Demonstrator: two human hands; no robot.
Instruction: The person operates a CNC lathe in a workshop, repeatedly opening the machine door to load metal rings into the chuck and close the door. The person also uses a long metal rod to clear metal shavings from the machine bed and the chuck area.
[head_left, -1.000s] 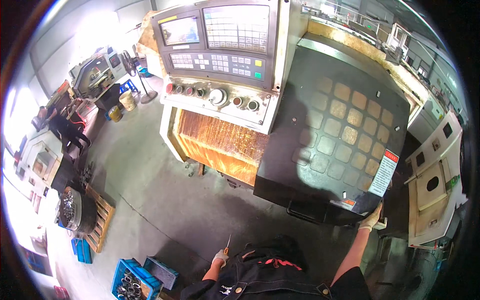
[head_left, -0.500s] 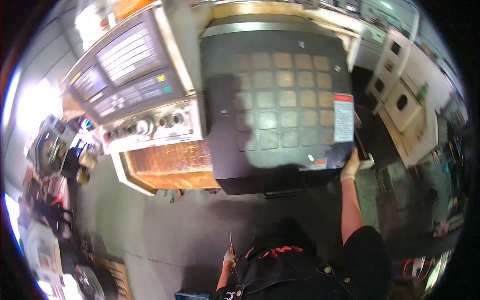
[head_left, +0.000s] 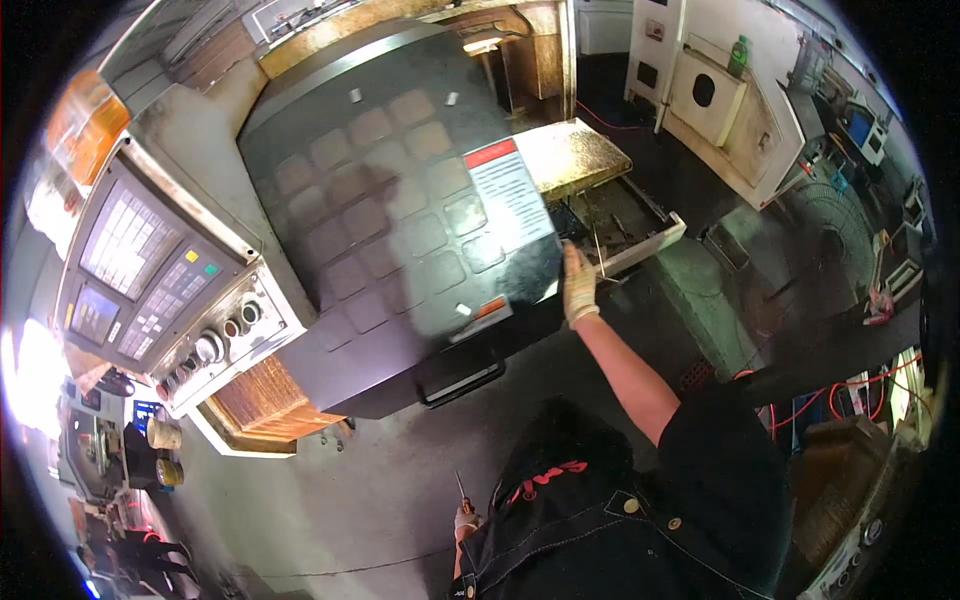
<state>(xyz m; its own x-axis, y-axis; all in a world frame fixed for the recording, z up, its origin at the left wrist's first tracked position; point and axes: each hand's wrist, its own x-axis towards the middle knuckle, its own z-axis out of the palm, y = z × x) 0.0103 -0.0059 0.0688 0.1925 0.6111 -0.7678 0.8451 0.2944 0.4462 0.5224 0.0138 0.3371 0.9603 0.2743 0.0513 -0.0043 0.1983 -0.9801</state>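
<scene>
A large dark sliding machine door (head_left: 330, 355) with a grid of squarish panes fills the middle of the view. At its right edge, my right hand (head_left: 579, 288), in a pale glove, is closed around the lower corner. My left hand (head_left: 467, 521), also gloved, is low beside my body. It holds a screwdriver (head_left: 461, 487) by its orange handle, the thin shaft pointing up and away from me. A black pull handle (head_left: 465, 386) is on the door's lower front. Right of the door, a metal tray (head_left: 640, 246) with loose tools or scraps shows in the opening.
On the left stands a control panel (head_left: 140, 265) with keys and knobs. An oily, orange-brown panel (head_left: 262, 410) sits below it. Farther right are a pale machine cabinet (head_left: 720, 110) with a green bottle (head_left: 738, 57) and a round fan guard (head_left: 825, 225). Red cables (head_left: 850, 388) lie at the lower right.
My view has turned to the right. The opening beside the door shows wider, the door having slid left with my right hand at its edge. The screwdriver stays in my left hand.
</scene>
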